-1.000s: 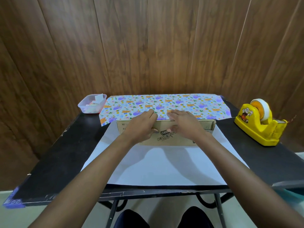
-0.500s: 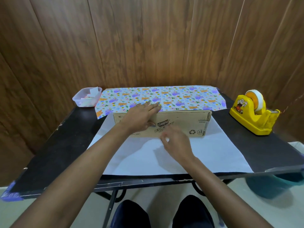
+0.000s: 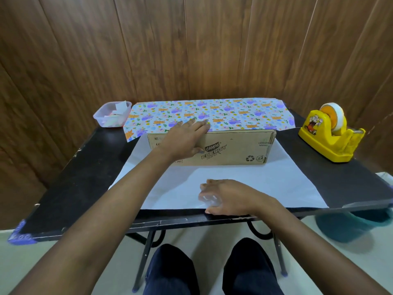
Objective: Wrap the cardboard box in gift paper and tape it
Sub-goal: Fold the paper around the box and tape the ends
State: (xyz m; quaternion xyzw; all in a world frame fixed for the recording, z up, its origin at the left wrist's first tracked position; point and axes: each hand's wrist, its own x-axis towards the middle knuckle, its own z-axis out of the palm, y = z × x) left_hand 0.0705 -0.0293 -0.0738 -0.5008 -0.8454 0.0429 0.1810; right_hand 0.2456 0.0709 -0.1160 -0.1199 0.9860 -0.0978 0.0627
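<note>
A long brown cardboard box [image 3: 238,150] printed "Campa Energy" lies on the gift paper [image 3: 234,184], whose white underside faces up. The paper's far flap, flowered in purple and orange [image 3: 223,116], is folded over the top of the box. My left hand [image 3: 185,139] lies flat with straight fingers on the box's top front edge, pressing that flap down. My right hand [image 3: 223,196] hovers at the near edge of the white paper, fingers loosely curled and blurred; whether it pinches the paper is unclear.
A yellow tape dispenser [image 3: 329,135] with a roll stands at the right of the black table [image 3: 70,188]. At the back left sits a clear plastic tub [image 3: 112,114] with scraps. A wooden wall rises behind. A teal object [image 3: 350,226] sits below the table's right edge.
My right hand left the box top and drew back toward me to the paper's near edge. My left hand stayed on the box, its fingers flattening over the flap.
</note>
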